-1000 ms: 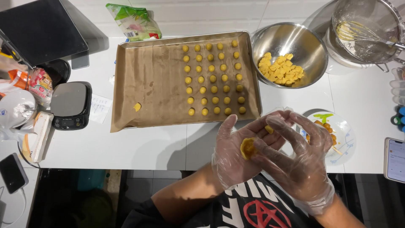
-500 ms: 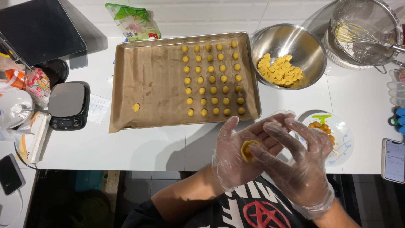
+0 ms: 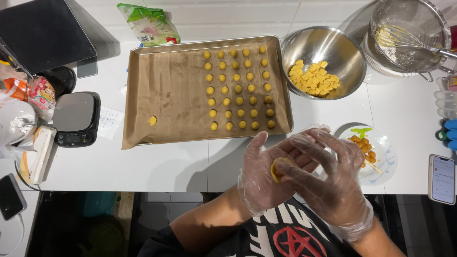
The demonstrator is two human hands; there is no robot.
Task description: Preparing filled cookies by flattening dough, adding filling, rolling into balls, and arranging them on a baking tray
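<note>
- Dough piece (image 3: 276,169): cupped in gloved left hand (image 3: 262,178), pressed by right hand (image 3: 328,185) fingers.
- Baking tray (image 3: 143,119) with dough balls (image 3: 238,88): far, left of steel bowl (image 3: 342,52).

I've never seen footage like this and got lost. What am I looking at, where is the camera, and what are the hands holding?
There is no machine: a person works with two hands in clear plastic gloves. The single camera sits on the person's head and looks straight down, so you see the arms from above. The left hand cups a yellow dough piece in its palm, and the right hand presses its fingers onto it. On the white counter lies a paper-lined baking tray with rows of small yellow balls. To its right stand a steel bowl of yellow chunks and a sieve with a whisk. A plate, a phone and a kitchen scale are also there.
</note>
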